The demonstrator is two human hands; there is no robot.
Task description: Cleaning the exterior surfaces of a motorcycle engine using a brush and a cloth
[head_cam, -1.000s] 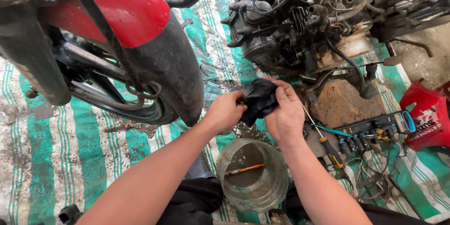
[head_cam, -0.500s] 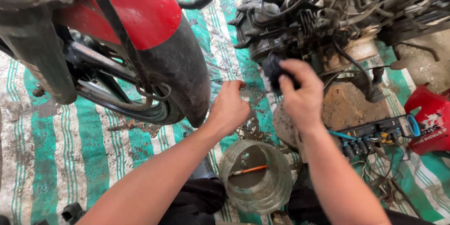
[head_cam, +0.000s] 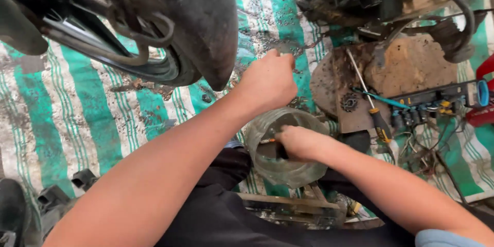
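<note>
Clear plastic jar [head_cam: 283, 149] sits on the striped mat [head_cam: 77, 118] at six o'clock of the tyre [head_cam: 206, 25]. Right hand [head_cam: 301, 143] dips inside, apparently pinching a small tool; left hand [head_cam: 267, 80] hovers clenched at twelve o'clock. Lifting out needs a steady grip.

No labels, signs or screens show in this view. The nearest thing to a package is a clear plastic jar [head_cam: 282, 160], round and open-mouthed, standing on the green-and-white striped tarp [head_cam: 77, 108] at bottom centre; its grimy, see-through wall bears no label. At the right edge, partly cut off, a red plastic container [head_cam: 483, 92] lies on the same tarp, just beside a long black tool holder [head_cam: 437, 95]; its shape cannot be told, and any marking on it is out of sight.
</note>
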